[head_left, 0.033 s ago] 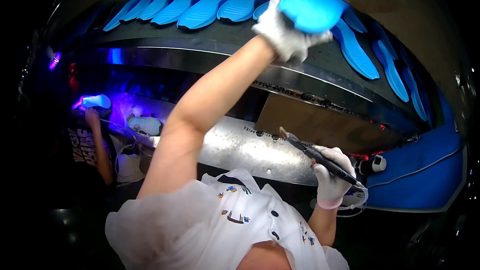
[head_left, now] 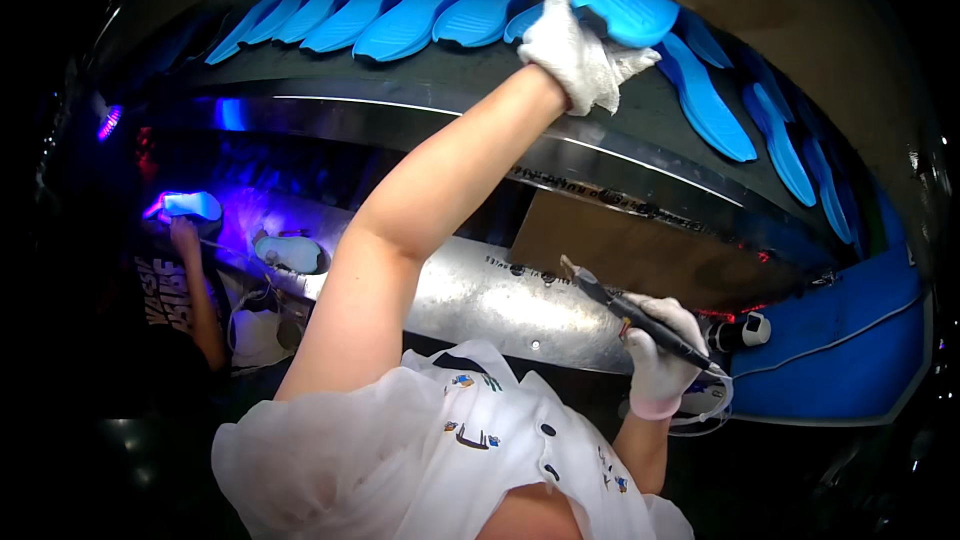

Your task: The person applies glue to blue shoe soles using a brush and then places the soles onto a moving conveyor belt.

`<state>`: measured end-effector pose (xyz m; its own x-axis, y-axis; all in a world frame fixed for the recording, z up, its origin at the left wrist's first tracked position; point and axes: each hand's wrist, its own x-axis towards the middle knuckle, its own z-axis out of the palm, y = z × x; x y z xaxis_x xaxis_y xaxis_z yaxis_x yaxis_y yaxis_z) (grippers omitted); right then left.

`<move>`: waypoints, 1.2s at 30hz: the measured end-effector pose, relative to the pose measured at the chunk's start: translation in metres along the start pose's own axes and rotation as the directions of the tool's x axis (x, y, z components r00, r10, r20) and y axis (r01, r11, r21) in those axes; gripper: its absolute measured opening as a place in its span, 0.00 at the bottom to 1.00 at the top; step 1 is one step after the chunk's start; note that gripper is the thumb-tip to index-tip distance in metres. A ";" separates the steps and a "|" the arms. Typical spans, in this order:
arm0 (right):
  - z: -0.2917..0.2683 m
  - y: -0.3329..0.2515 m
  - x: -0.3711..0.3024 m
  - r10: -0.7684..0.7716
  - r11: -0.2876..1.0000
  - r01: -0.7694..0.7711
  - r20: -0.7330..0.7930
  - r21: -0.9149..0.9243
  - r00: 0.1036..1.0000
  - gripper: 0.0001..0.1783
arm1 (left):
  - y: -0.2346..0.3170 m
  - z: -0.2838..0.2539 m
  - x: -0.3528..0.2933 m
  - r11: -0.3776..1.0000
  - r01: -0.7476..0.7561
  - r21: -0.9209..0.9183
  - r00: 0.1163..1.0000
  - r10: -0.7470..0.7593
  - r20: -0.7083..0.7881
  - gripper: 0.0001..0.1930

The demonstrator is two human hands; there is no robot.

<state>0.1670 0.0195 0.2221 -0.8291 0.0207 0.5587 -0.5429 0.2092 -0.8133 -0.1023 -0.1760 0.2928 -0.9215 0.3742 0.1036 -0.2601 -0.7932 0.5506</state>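
Insole up over crowded belt

L hand [head_left: 575, 52] curled on blue insole [head_left: 630, 10] over dark belt [head_left: 440, 72], fingers partly hidden; R hand [head_left: 665, 350] closed round blk pen-like tool [head_left: 642, 318]. Risk, prob.: loose grip drops it, or low swing knocks neighbouring insoles [head_left: 710, 102]. Metal worktop [head_left: 470, 290] nearer, shiny; dark all round, co-worker's hand [head_left: 184, 236] at L by purple glow [head_left: 240, 195].
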 end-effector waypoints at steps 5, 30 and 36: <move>-0.013 0.021 -0.032 0.370 0.928 -0.353 -0.201 0.117 0.907 0.14 | 0.010 -0.004 -0.021 -0.546 0.019 0.837 0.807 0.503 0.310 0.25; -0.008 0.075 -0.016 0.704 0.526 -0.341 -0.174 0.779 0.688 0.09 | -0.028 -0.080 -0.170 0.938 0.134 -0.321 0.956 -0.037 0.290 0.56; 0.018 0.041 0.055 0.549 0.745 -0.357 -0.213 0.563 0.809 0.07 | -0.071 -0.048 -0.185 0.965 0.085 -0.248 0.987 -0.048 0.151 0.53</move>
<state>0.0965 0.0112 0.2171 -0.9398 0.3395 0.0400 -0.1835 -0.4024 -0.8969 0.0728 -0.2117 0.1948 -0.8541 0.4798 0.2008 -0.4006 -0.8530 0.3346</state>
